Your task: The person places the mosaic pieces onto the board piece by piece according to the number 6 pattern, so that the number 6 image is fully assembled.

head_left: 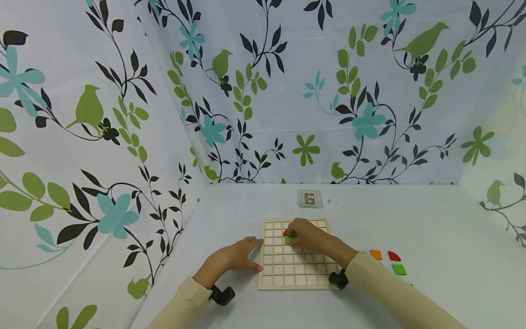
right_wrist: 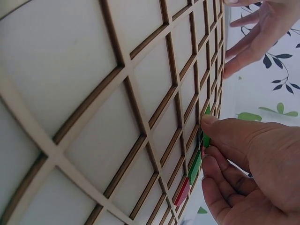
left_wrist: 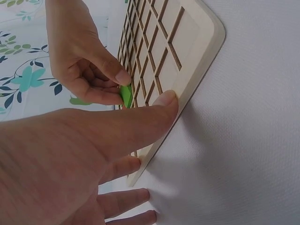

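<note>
A light wooden grid board (head_left: 300, 288) lies flat on the white table. My right hand (head_left: 308, 234) is over its upper middle, pinching a green tile (right_wrist: 206, 136) between thumb and fingertips, close to the grid. Just beyond those fingertips, a second green tile (right_wrist: 195, 168) and a red tile (right_wrist: 182, 192) sit in the board's cells. Part of a red piece (head_left: 285, 232) shows beside the right fingers in the head view. At the left edge, my left hand (head_left: 238, 256) rests with fingers spread and its thumb (left_wrist: 164, 99) on the board's rim.
Behind the board lies a small gridded card (head_left: 310, 198) with a coloured pattern. To the right are an orange tile (head_left: 376, 254), a rounded red piece (head_left: 394, 256) and a green tile (head_left: 399, 269), partly near the right sleeve. Patterned cloth (head_left: 263, 114) hangs behind the table.
</note>
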A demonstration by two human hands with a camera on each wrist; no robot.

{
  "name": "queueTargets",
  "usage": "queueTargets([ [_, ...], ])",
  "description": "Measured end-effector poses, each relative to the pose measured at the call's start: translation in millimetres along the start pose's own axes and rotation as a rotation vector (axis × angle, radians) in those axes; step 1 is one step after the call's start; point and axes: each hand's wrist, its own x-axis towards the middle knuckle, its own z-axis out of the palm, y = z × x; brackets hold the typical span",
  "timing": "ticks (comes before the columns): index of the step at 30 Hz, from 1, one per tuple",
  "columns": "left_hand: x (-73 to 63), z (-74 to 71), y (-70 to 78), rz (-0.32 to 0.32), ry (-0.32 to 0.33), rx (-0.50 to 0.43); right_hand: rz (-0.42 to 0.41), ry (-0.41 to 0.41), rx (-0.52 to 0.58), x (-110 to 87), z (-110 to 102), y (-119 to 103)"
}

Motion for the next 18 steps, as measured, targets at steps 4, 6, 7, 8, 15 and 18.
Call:
queueTargets([
  [4,-0.4,-0.5,0.2,0.003,0.002,-0.004,-0.009,-0.008,0.024,1.1,2.0,-1.7],
  [6,0.1,-0.6,0.2,0.005,0.002,-0.003,-0.010,-0.011,0.035,1.0,2.6,-2.1],
  [7,0.3,-0.7,0.2,0.006,0.002,-0.001,-0.015,-0.011,0.039,1.2,2.9,-2.2],
  [8,0.4,-0.7,0.2,0.006,0.002,0.000,-0.017,-0.010,0.043,1.1,3.1,-2.3],
  [15,1.4,0.0,-1.6,0.006,0.001,0.007,-0.022,-0.003,0.041,0.8,4.7,-0.7],
  [18,1.3,0.2,-1.8,0.004,0.001,0.002,-0.037,0.007,0.037,0.7,5.5,-0.5],
])
